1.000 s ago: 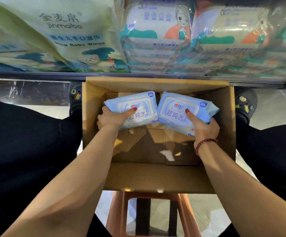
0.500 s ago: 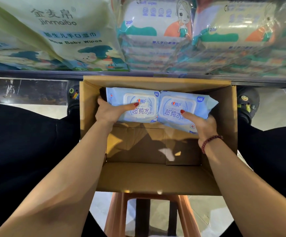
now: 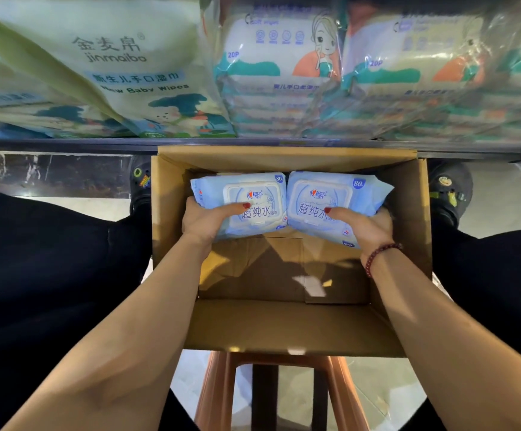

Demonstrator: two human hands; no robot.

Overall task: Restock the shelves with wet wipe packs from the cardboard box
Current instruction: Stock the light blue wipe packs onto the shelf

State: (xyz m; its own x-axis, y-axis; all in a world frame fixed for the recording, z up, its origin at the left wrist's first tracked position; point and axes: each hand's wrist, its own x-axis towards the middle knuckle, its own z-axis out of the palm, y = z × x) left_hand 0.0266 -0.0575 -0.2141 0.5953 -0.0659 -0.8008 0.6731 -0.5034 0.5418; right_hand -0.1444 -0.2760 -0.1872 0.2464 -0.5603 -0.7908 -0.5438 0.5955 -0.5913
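Observation:
An open cardboard box (image 3: 290, 325) stands in front of me on a brown stool. Two light blue wet wipe packs lie side by side at its far end. My left hand (image 3: 204, 220) grips the left pack (image 3: 250, 197), thumb on top and fingers under it. My right hand (image 3: 366, 227) grips the right pack (image 3: 330, 197) the same way. The two packs touch along their inner edges. The near half of the box floor is bare cardboard.
A dark shelf edge (image 3: 66, 144) runs across just beyond the box. Above it stand a green baby wipes bag (image 3: 122, 73) and clear-wrapped wipe bundles (image 3: 284, 73). My dark-trousered legs and shoes (image 3: 450, 194) flank the box. The stool (image 3: 284, 390) shows below.
Both hands have brought the two packs together and toward the far end of the box; the packs now sit level and touching instead of angled apart.

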